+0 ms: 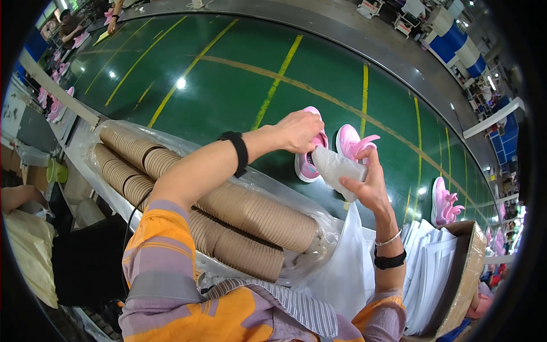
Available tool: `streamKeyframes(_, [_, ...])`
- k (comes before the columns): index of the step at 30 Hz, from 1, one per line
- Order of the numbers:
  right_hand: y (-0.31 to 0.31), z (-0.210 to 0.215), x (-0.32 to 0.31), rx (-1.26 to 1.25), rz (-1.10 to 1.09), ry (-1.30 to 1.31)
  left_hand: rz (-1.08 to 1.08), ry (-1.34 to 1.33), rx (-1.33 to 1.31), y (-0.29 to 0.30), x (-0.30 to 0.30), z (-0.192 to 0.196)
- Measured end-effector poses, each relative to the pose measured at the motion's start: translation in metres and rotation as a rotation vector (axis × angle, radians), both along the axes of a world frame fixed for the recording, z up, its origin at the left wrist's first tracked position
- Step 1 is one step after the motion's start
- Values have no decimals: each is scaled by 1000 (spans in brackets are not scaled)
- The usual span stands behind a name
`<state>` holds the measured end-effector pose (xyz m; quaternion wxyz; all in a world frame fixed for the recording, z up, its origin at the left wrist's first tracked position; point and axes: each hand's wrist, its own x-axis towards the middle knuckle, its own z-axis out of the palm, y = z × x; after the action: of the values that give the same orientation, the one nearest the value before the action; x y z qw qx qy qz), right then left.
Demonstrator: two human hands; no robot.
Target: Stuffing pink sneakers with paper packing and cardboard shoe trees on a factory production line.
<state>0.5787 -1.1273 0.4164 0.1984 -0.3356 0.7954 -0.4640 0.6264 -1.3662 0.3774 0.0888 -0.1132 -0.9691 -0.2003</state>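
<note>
My left hand is closed on the upper of a pink shoe with a white sole, which stands on the green conveyor belt. In my right hand is a wad of white paper, gripped between thumb and fingers. The wad's far end lies against the opening of that shoe; how deep it reaches inside is hidden. Just to the right sits a second pink shoe with its strap raised, partly behind the paper and my right fingers.
Bagged stacks of brown corrugated rolls lie along the belt's near edge. A cardboard box of white paper sheets stands at right. Another pink shoe is farther right. At far left, a person's hand reaches over the belt.
</note>
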Motion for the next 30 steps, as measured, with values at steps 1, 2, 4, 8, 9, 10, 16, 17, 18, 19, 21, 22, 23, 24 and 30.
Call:
streamKeyframes(1, [3,0,-4,9,20,8,2,8,5,2,-4,-5])
streamKeyframes(2, [3,1,-7,14,24,18,-58,65,-261,3,-11,-14])
streamKeyframes(4, [-5,3,-10,78,-19,-137,-59,128,-630,1,-18,-29])
streamKeyframes(8, [-37,-18,-19,216,75,140,-191,171,-601,-8,-31,-73])
streamKeyframes(9, [-62,-17,-4,266,70,89,-198,260,-373,-36,-23,-115])
streamKeyframes(10, [-71,-28,-6,192,96,68,-220,766,-376,-49,-13,-126])
streamKeyframes(16, [-72,-87,-62,437,-79,619,60,55,71,28,-46,-50])
streamKeyframes(17, [-84,-103,-64,300,-65,565,99,49,57,19,-40,-53])
streamKeyframes(18, [-88,-116,-61,175,-59,498,112,49,86,14,-34,-59])
streamKeyframes(19, [-85,-124,-63,158,-35,488,123,53,110,6,-29,-64])
streamKeyframes(21, [-59,-121,-82,-17,234,324,85,28,139,10,-38,-58])
streamKeyframes(22, [-53,-106,-79,99,227,118,77,-23,104,14,-44,-54])
streamKeyframes(23, [-54,-106,-77,106,224,114,64,-74,70,16,-49,-52])
streamKeyframes(24, [-59,-106,-73,56,265,272,72,-76,70,14,-52,-54])
streamKeyframes(30, [-83,-47,23,-157,269,594,211,91,78,8,-63,-78])
